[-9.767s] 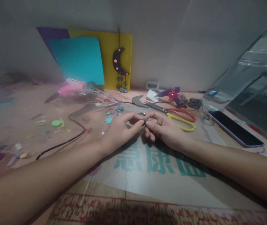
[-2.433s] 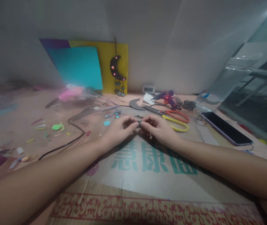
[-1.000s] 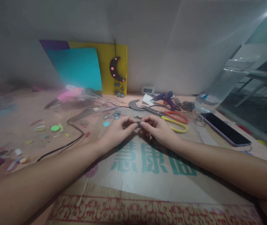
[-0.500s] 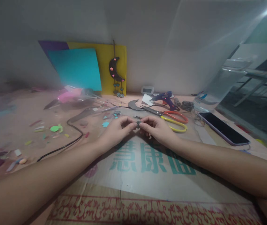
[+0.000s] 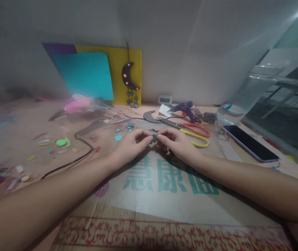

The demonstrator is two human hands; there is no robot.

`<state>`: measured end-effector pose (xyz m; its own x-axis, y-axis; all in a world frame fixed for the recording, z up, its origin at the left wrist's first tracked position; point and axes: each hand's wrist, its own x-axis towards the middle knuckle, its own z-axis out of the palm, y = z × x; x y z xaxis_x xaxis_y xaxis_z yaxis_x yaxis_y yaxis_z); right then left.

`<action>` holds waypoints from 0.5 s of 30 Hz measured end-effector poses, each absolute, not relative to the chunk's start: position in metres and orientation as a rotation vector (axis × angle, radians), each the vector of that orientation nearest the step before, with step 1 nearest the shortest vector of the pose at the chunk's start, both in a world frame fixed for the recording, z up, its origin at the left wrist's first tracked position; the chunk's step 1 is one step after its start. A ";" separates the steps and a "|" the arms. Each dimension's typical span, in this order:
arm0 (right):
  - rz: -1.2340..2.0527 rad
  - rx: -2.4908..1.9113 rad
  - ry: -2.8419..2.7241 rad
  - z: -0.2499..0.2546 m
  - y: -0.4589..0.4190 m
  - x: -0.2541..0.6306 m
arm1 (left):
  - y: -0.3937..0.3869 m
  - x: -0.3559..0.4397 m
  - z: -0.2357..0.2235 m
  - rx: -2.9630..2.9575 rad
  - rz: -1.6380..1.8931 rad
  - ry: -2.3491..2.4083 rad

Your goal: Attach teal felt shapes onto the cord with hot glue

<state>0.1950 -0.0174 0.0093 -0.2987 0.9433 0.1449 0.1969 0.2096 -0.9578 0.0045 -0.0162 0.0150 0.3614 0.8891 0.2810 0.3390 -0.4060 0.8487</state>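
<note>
Fingertips meet in front of the body, low over the work surface. Left hand [image 5: 130, 144]: thumb and forefinger pinch a small dark piece [image 5: 154, 138] from its left side. Right hand [image 5: 179, 144]: same pinch from the right, lower fingers curled underneath. Piece sits directly between the two, touching both; neither hand looks nearer. Outline seems lobed, but fingers cover its edges. Long axis: cannot tell, too small. Forearms come in from either side, making a wide V with the piece at its point.

Just beyond the fingertips, a short metal-tipped item [image 5: 153, 130]. Past that, a flat grey crescent [image 5: 147, 116]. Scissors [image 5: 195, 124] lie beyond the right hand, blades toward the crescent, handles swung out to the right, one orange, one yellow. Farther off on the same side, a purple glue gun [image 5: 187, 107] and a grey yarn bundle [image 5: 209, 118]. Phone [image 5: 251, 143] well apart to the right, screen dark.

Left of the left hand, near its knuckles, a light-blue flower shape [image 5: 118, 138]; farther left, a black cable [image 5: 67, 165] and a bright green piece [image 5: 61, 142] among scraps. Far back, a dark crescent ornament [image 5: 125, 78] hangs against an upright yellow sheet [image 5: 116, 76]. Nearer the body than the hands, a sheet with green lettering [image 5: 159, 205].
</note>
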 end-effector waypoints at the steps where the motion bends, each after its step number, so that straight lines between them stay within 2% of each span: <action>1: 1.149 -1.092 -1.673 0.009 -0.017 0.195 | -0.016 0.004 0.014 1.935 0.992 1.067; 15: 1.134 -1.133 -1.699 0.012 -0.020 0.194 | -0.013 0.003 0.010 2.021 0.936 1.046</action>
<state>0.1937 -0.0198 0.0116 -0.2943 0.9474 0.1261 0.2469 0.2028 -0.9476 0.0030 -0.0127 0.0102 0.4217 0.8599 0.2876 0.3806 -0.4558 0.8046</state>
